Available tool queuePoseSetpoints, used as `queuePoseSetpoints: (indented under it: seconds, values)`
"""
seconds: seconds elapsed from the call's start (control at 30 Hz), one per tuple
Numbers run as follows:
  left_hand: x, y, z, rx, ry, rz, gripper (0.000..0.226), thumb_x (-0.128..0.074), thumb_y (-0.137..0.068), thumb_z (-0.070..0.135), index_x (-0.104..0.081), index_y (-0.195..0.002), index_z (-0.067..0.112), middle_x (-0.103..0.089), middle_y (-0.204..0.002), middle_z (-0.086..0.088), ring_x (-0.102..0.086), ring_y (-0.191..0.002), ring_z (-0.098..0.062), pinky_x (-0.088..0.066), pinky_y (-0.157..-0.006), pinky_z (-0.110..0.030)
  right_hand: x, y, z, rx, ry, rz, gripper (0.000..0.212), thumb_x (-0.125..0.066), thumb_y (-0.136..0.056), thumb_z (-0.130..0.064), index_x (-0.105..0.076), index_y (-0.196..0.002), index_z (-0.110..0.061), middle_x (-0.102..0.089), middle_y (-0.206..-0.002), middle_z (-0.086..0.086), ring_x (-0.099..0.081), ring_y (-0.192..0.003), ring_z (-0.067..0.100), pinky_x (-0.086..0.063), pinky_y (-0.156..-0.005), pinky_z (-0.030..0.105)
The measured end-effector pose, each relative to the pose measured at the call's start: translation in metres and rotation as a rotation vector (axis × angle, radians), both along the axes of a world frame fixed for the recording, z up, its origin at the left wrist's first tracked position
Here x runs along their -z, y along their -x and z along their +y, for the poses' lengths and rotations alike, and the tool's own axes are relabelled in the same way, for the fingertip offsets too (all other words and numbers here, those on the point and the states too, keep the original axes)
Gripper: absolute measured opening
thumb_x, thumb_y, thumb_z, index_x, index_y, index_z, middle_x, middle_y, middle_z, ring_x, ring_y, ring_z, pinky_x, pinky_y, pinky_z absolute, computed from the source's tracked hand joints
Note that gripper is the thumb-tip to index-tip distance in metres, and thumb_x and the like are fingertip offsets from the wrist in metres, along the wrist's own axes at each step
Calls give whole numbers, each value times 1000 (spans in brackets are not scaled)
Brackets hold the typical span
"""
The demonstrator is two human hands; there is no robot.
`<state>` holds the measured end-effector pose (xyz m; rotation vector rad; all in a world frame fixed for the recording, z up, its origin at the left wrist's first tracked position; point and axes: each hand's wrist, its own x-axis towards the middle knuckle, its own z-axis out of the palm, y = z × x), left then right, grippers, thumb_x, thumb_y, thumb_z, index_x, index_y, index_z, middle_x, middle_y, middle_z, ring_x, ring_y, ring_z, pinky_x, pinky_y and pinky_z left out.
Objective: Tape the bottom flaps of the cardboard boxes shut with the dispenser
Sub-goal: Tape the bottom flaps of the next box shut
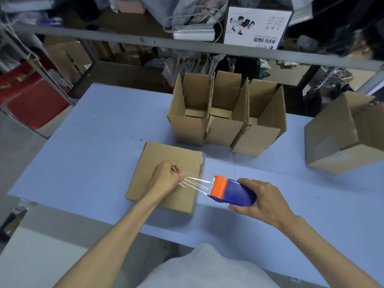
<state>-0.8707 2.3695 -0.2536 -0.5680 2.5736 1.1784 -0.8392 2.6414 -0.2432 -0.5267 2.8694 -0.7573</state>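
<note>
Head view: my right hand is nearest, its fingers wrapped shut around the blue body of the tape dispenser, which I hold just above the light blue bench. The dispenser's long axis runs left to right, and its orange head points left toward my left hand. That hand's fingers are pinched closed on the free end of the clear tape, stretched in wrinkled strands between hand and dispenser. Under my left hand a cardboard box lies on the bench with its closed flaps facing up. Farther back, three open boxes stand side by side, touching. Another cardboard box sits at the right edge. On the shelf beyond, a white carton shows upside-down print that I cannot read.
</note>
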Motion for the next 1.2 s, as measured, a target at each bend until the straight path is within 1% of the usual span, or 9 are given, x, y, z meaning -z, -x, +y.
queuePoseSetpoints:
  seconds: [0.1,0.3,0.5,0.7,0.83,0.9,1.03,1.1,1.2]
  values:
    - [-1,1,-8,32,1,4,22,-62,-78,9,-57,-59,18,-68,-61,0,-61,-54,-15,-58,-67,-38,-3,2,1,-27,-19,-19,60,-77,-61,-61,-63,-107,-25,-67,-87,-9,-60,-73,15,-47,-63,24]
    - [1,-4,-8,25,-13,24,21,-77,-74,18,-61,-60,17,-62,-53,4,-67,-66,-23,-59,-69,-40,-7,10,2,-59,-78,-34,57,-70,-63,-66,-59,-106,-31,-65,-87,-13,-56,-72,10,-44,-62,21]
    - [2,-10,-8,19,-31,-22,16,-75,-71,19,-63,-61,17,-68,-58,2,-61,-58,-16,-58,-70,-35,-9,10,0,-102,-121,-60,58,-69,-65,-67,-57,-109,-31,-66,-92,-13,-57,-75,9,-47,-64,21]
    - [7,-17,-6,15,-31,-28,16,-78,-73,18,-66,-65,13,-66,-55,2,-61,-57,-14,-56,-69,-33,-6,8,-2,-113,-151,-74,56,-70,-66,-65,-57,-108,-31,-65,-90,-13,-49,-71,5,-31,-57,7]
    - [11,-16,-3,29,-5,-18,21,-79,-74,21,-63,-62,16,-66,-55,5,-59,-56,-12,-55,-69,-31,-2,8,-2,-100,-162,-94,56,-71,-66,-62,-57,-109,-29,-66,-91,-11,-53,-73,8,-37,-58,14]
    - [12,-14,-2,32,5,-23,23,-81,-73,25,-63,-63,14,-67,-58,2,-60,-58,-15,-54,-68,-30,0,8,-3,-95,-169,-91,53,-71,-67,-61,-58,-107,-29,-66,-88,-11,-52,-71,8,-35,-57,12]
    - [15,-15,1,94,119,32,27,-80,-75,25,-60,-59,16,-66,-62,4,-63,-69,-19,-50,-64,-29,5,9,-5,-111,-187,-104,54,-70,-68,-62,-57,-109,-29,-66,-90,-12,-57,-75,9,-40,-60,16]
    - [17,-14,1,138,165,47,27,-78,-76,24,-61,-60,10,-68,-64,0,-65,-73,-25,-51,-66,-32,7,10,-6,-108,-200,-94,52,-69,-68,-62,-58,-107,-29,-64,-85,-12,-55,-72,9,-39,-58,17]
    - [16,-6,-1,178,262,-14,44,-80,-74,35,-51,-62,4,-66,-70,-8,-64,-75,-31,-49,-64,-34,8,12,-6,-119,-221,-83,50,-67,-67,-62,-57,-104,-29,-62,-81,-11,-53,-68,11,-35,-54,16]
